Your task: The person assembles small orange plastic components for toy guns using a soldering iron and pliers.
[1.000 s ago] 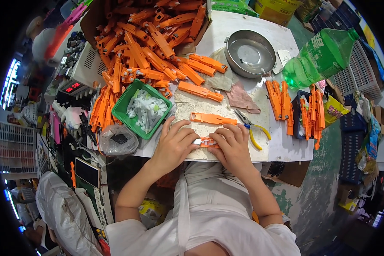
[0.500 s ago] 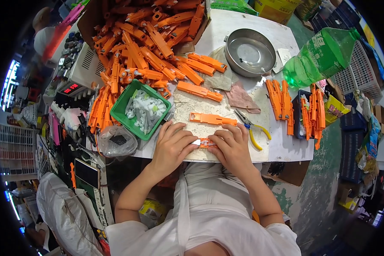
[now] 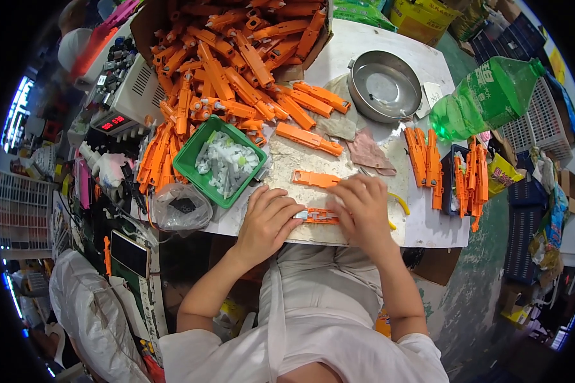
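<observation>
An orange plastic shell half (image 3: pixel 322 216), its hollow side with small inner parts facing up, lies at the table's front edge. My left hand (image 3: pixel 268 220) is closed on its left end, thumb and fingertips beside a pale metallic piece. Above its right end is my right hand (image 3: pixel 366 207), slightly blurred, its fingers bent together; whatever they pinch is hidden. Just beyond lies a second orange shell (image 3: pixel 314 179), partly behind the right fingers. Pliers with yellow handles (image 3: pixel 399 204) are mostly covered by my right hand.
A green bin (image 3: pixel 184 157) of small white parts stands at the left, before a heap of orange shells (image 3: pixel 227 70). Behind are a metal bowl (image 3: pixel 384 86), a cloth (image 3: pixel 370 153) and a green bottle (image 3: pixel 485 96). More orange pieces (image 3: pixel 424 159) lie at the right.
My right hand has lifted off the shell's right end and shifted slightly right, uncovering more of the shell and covering the pliers. My left hand keeps its hold. The whole view has shifted a little.
</observation>
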The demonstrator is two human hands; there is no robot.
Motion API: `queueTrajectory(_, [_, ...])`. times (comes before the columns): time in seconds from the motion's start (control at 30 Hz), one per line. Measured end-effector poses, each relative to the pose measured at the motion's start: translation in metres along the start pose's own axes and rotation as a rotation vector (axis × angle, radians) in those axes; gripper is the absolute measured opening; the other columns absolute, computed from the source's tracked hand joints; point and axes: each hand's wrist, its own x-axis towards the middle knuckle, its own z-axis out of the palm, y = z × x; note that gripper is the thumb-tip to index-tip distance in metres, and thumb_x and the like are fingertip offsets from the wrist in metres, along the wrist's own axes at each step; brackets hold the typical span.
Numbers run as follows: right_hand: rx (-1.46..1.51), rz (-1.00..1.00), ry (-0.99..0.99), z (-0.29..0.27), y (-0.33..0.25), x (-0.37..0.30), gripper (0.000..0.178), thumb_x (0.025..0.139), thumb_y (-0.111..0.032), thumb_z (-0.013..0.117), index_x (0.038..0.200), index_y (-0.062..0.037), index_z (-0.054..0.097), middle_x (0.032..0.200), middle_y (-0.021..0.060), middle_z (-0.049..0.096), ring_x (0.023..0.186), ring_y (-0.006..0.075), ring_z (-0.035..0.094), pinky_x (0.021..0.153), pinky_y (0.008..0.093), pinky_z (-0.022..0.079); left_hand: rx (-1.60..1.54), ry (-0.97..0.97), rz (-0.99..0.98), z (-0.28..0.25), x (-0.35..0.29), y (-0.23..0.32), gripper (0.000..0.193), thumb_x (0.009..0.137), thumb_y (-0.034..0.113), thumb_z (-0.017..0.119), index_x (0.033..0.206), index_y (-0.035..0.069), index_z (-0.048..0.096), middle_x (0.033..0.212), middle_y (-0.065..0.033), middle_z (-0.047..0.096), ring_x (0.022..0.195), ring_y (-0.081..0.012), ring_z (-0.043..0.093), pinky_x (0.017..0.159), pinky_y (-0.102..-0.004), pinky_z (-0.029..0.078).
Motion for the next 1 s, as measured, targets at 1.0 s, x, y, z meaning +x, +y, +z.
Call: queueTrajectory(1.0, [0.118,-0.061,-0.302,-0.015,-0.006,-0.002,0.034,0.075,-0.017,0.07,0.107,-0.0084,0.062,0.1,0.0046,0.057,0.101,0.0223,0.051,0.094,0.0413,0.036,-0.021,-0.005,-0.009,-0.005,0.003,0.002,0.031,0.076,0.025,0.07,0.102,0.01,0.065,0.101,-0.004,0.059,0.108,-0.0266,0.05,0.098,-0.047,0.034])
